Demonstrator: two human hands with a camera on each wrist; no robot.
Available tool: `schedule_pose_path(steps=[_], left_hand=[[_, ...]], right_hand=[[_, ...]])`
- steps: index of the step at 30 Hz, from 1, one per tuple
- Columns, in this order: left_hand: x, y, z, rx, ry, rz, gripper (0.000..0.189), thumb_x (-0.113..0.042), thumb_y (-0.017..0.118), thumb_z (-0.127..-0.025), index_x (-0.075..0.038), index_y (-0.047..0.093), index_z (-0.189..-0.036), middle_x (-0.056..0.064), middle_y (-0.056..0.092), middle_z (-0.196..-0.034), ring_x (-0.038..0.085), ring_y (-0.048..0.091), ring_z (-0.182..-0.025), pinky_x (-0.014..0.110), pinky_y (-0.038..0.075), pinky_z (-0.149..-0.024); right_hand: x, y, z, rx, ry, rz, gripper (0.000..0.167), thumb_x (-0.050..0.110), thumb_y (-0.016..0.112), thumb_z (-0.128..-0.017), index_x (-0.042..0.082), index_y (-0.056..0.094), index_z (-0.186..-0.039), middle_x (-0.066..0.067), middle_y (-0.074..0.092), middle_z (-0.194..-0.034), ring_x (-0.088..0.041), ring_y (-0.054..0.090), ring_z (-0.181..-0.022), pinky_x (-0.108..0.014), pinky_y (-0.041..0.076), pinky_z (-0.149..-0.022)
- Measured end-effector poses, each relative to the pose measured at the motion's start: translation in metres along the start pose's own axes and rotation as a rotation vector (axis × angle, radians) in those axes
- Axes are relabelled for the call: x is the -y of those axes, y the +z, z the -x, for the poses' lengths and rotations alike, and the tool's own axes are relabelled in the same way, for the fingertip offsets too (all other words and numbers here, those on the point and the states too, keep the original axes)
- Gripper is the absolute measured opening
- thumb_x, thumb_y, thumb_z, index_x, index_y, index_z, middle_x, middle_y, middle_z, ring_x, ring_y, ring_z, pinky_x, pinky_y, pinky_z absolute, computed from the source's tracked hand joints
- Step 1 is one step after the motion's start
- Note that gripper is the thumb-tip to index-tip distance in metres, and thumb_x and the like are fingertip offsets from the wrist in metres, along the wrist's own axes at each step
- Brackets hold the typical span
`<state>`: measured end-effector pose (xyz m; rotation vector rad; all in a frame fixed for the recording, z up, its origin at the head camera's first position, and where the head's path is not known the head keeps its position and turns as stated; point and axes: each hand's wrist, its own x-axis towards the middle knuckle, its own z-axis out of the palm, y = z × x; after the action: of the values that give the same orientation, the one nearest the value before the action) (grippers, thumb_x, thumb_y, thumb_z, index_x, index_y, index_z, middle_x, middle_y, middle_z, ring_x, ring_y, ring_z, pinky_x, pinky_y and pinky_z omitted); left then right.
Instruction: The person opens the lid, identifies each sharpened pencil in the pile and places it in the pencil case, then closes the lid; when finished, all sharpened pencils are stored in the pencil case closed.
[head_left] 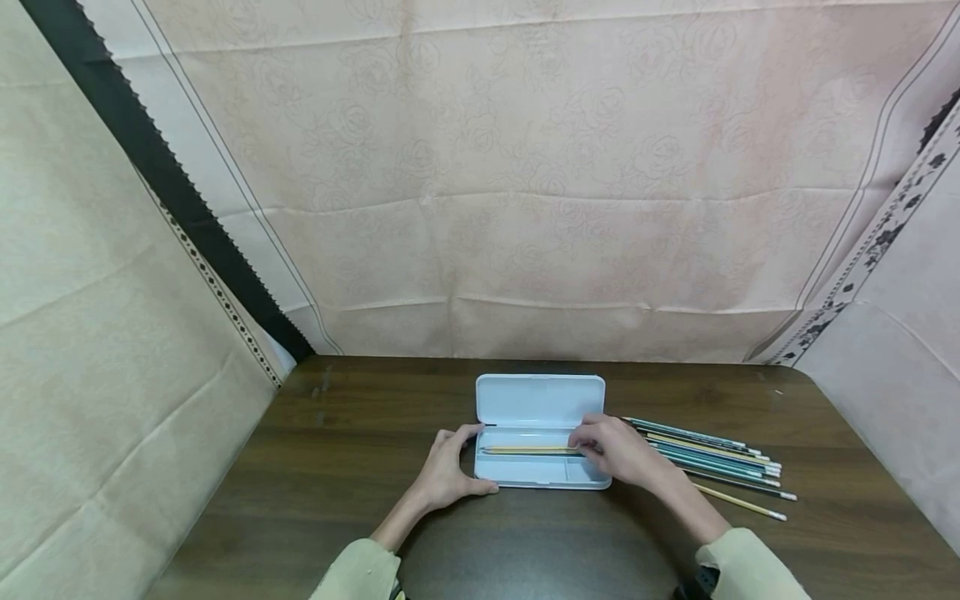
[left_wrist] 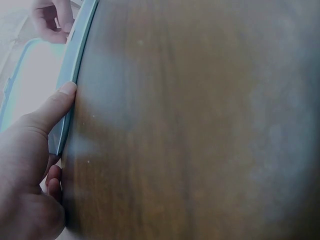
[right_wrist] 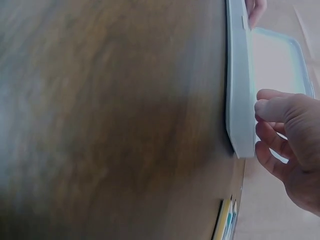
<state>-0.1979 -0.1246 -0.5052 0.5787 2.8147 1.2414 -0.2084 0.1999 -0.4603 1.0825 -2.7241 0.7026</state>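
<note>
A light blue pencil case point(head_left: 536, 483) lies on the table, its lid point(head_left: 540, 400) tipped back. Along its long compartment lie a yellow pencil point(head_left: 517, 448) and a dark one side by side, points to the left. My left hand point(head_left: 448, 473) holds the case's left end, thumb on the front edge and fingers behind. Over the right part of the case, my right hand point(head_left: 613, 448) has thumb and forefinger together at the pencils' right ends. In the right wrist view the case wall point(right_wrist: 241, 80) hides what those fingertips pinch.
Several pencils point(head_left: 720, 454) in teal, yellow and black lie in a loose bundle right of the case, partly behind the right forearm. The brown wooden table point(head_left: 360, 417) meets a cloth backdrop point(head_left: 525, 250) at its far edge, with more cloth on both sides.
</note>
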Motion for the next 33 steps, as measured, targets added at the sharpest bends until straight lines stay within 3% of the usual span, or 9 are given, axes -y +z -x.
schedule_pose_path(steps=[7,13,17,33], left_hand=[[-0.001,-0.001,-0.001,0.000,0.004,0.003,0.089,-0.040,0.092,-0.070,-0.014,0.050,-0.144,0.010,0.050,-0.128,0.025,0.043,-0.111,0.047,0.043,-0.090],[0.000,-0.001,0.000,-0.001,-0.002,-0.004,0.089,-0.039,0.092,-0.070,-0.015,0.050,-0.144,0.008,0.050,-0.129,0.024,0.043,-0.112,0.046,0.043,-0.091],[-0.001,-0.001,0.001,-0.002,0.000,0.001,0.089,-0.039,0.092,-0.070,-0.014,0.050,-0.144,0.008,0.050,-0.130,0.024,0.043,-0.113,0.047,0.043,-0.091],[-0.001,0.000,0.000,0.006,-0.005,0.016,0.089,-0.040,0.092,-0.071,-0.013,0.050,-0.144,0.012,0.049,-0.129,0.027,0.043,-0.114,0.049,0.042,-0.091]], right_hand=[[-0.015,-0.021,0.020,-0.096,0.034,-0.038,0.019,-0.007,0.076,-0.084,0.006,0.076,-0.098,0.001,0.066,-0.091,-0.007,0.055,-0.074,-0.027,0.052,-0.066],[-0.038,-0.042,0.053,-0.235,-0.009,-0.017,0.026,-0.015,0.074,-0.078,0.006,0.074,-0.093,0.002,0.064,-0.085,-0.003,0.051,-0.070,-0.025,0.047,-0.057],[-0.050,-0.051,0.075,-0.286,-0.036,0.029,0.029,-0.017,0.075,-0.074,0.006,0.073,-0.092,0.003,0.064,-0.083,-0.001,0.050,-0.070,-0.024,0.045,-0.056],[-0.075,-0.069,0.141,-0.318,0.041,0.111,0.038,-0.019,0.080,-0.065,0.010,0.072,-0.088,0.009,0.062,-0.080,0.002,0.051,-0.069,-0.016,0.039,-0.057]])
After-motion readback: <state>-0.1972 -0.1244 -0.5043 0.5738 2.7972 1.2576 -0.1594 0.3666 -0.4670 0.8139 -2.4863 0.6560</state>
